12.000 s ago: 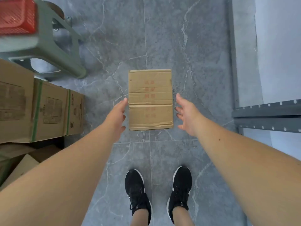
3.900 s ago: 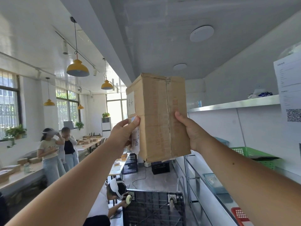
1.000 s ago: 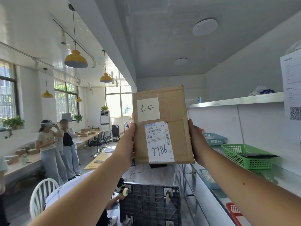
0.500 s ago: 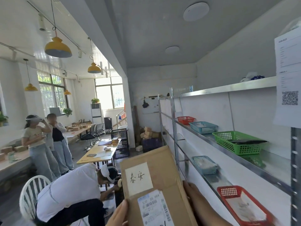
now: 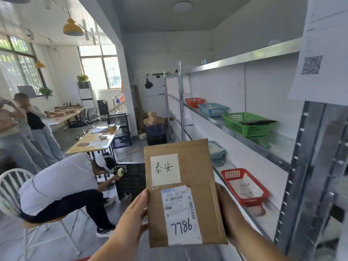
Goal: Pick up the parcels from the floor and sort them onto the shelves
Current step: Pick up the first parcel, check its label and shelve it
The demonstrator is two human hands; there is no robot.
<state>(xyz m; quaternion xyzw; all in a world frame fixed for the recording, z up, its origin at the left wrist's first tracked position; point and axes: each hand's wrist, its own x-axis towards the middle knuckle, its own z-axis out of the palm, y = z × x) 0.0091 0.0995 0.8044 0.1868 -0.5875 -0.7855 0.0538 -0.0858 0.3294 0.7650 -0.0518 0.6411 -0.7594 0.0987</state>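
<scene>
A flat, creased cardboard parcel point(image 5: 183, 193) with a glossy white label stands upright in the air, clasped at its edges between left hand point(image 5: 134, 213) and right hand point(image 5: 225, 210), beside ribbed metal shelves point(image 5: 263, 146).

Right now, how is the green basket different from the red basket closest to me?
The green basket sits on a higher shelf; the near red basket sits one shelf lower. The green basket holds something dark and flat that pokes over its rim; the red basket holds a white packet lying inside. Both are plastic mesh baskets on the same metal rack.
</scene>
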